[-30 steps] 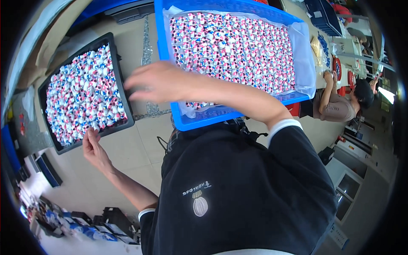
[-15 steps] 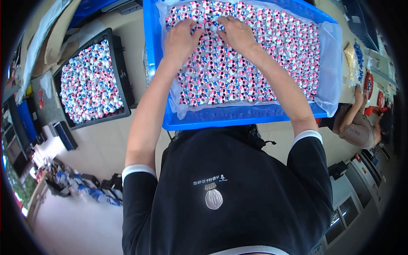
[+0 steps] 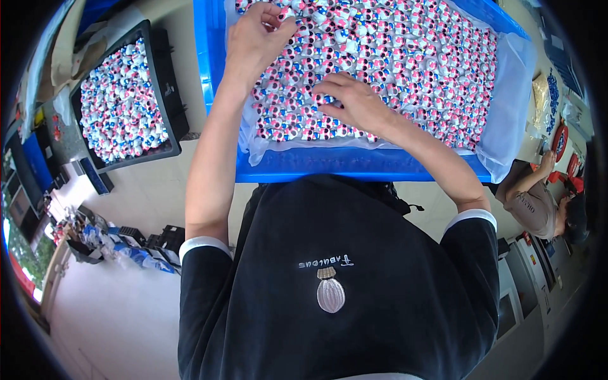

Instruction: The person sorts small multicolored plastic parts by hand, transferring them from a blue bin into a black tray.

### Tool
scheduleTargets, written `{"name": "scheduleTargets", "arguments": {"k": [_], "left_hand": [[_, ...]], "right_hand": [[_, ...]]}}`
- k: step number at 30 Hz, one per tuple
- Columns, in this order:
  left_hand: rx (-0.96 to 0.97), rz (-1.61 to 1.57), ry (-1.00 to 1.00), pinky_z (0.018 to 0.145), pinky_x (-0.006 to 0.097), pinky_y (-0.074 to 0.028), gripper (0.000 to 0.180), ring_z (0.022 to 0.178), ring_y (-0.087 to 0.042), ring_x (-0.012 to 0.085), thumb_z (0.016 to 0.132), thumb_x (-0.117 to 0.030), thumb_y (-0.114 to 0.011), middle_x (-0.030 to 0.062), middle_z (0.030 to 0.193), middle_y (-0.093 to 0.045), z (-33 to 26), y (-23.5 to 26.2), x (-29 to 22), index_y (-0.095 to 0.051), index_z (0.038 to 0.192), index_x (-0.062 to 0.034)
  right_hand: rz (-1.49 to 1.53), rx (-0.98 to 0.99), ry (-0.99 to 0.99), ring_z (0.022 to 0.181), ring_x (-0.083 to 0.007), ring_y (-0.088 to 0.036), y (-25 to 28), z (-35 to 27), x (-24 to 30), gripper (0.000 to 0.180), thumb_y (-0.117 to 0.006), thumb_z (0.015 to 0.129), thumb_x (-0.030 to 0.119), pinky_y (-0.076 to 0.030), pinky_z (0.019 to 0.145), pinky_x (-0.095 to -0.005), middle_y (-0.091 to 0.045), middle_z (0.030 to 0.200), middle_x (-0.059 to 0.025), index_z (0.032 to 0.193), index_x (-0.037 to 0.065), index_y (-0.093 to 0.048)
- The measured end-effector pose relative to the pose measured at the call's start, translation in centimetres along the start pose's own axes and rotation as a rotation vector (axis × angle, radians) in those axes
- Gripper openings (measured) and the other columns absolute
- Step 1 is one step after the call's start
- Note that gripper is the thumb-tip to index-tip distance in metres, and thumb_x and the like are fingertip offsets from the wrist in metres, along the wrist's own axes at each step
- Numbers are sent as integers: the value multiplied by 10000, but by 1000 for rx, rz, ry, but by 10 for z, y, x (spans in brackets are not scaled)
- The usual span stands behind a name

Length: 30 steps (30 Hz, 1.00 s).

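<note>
In front of me stands a large blue tray [image 3: 316, 171] lined with a translucent white plastic sheet [image 3: 510, 95]. Packed rows of small pink, white and blue figurines [image 3: 437, 82] with dark round eye-like spots cover the sheet. Near the tray's far left corner, my left hand [image 3: 252, 47] pinches one figurine [image 3: 287, 13] between thumb and fingers. My right hand [image 3: 358, 106] hovers low over the near middle rows, its thumb and fingers closed around another figurine [image 3: 323, 99]. A few pieces with more blue showing lie unevenly among the far rows.
To the left stands a black crate [image 3: 166, 104] heaped with loose figurines of the same colours. At the right a person in a brown shirt [image 3: 529, 206] works beside a red round-ended item [image 3: 560, 140]. Bags of yellowish [image 3: 541, 95] and blue pieces [image 3: 552, 95] lie beyond the tray.
My hands have parted from close together at the far rows. The right came nearer to me, while the left shifted left and farther away. The whole view has also shifted slightly.
</note>
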<state>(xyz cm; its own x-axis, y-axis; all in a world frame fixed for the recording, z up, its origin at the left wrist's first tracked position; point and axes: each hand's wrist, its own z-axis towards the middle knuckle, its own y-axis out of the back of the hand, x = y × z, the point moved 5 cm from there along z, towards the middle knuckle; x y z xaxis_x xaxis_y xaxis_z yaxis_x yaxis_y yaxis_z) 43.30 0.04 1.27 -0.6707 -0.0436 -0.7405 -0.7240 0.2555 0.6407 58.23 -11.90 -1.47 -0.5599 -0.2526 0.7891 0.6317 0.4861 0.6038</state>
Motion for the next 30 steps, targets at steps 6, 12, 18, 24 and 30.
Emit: {"name": "scheduleTargets", "arguments": {"k": [6, 12, 18, 24, 30], "left_hand": [[22, -420, 95, 553, 217, -422, 227, 629, -520, 53, 795, -192, -670, 0, 692, -569, -57, 23, 22, -614, 936, -23], [111, -275, 133, 588, 271, -461, 230, 634, -577, 128, 783, -174, -661, 59, 729, -615, -110, 18, 23, -595, 945, -24], [292, -89, 138, 641, 377, -494, 219, 698, -632, 282, 759, -159, -643, 144, 797, -642, -140, -2, 24, -570, 918, -28], [336, 0, 109, 636, 319, -497, 233, 688, -639, 208, 780, -140, -657, 122, 801, -647, -149, -8, 27, -575, 960, -19], [411, 49, 17, 676, 366, -498, 334, 732, -639, 279, 778, -163, -633, 155, 846, -647, -149, -20, 29, -573, 1079, -30]], "right_hand": [[-209, 2, 87, 960, -251, -531, -22, 0, 3, 288, -676, 751, 179, -422, 882, -362, -586, 983, -78, 1003, 57, -607], [-261, -49, 187, 928, -222, -537, -21, 3, 13, 256, -682, 734, 169, -435, 820, -340, -596, 947, -50, 954, 50, -627], [-286, -35, 138, 905, -238, -547, -23, 3, 11, 266, -697, 719, 160, -442, 817, -356, -608, 918, -64, 946, 38, -628], [-309, -10, 152, 926, -234, -547, -20, 5, 9, 280, -696, 725, 169, -433, 832, -349, -616, 918, -57, 965, 44, -624], [-324, -44, 155, 941, -229, -546, -21, 1, 8, 287, -697, 728, 187, -422, 841, -341, -615, 934, -58, 973, 56, -628]]}}
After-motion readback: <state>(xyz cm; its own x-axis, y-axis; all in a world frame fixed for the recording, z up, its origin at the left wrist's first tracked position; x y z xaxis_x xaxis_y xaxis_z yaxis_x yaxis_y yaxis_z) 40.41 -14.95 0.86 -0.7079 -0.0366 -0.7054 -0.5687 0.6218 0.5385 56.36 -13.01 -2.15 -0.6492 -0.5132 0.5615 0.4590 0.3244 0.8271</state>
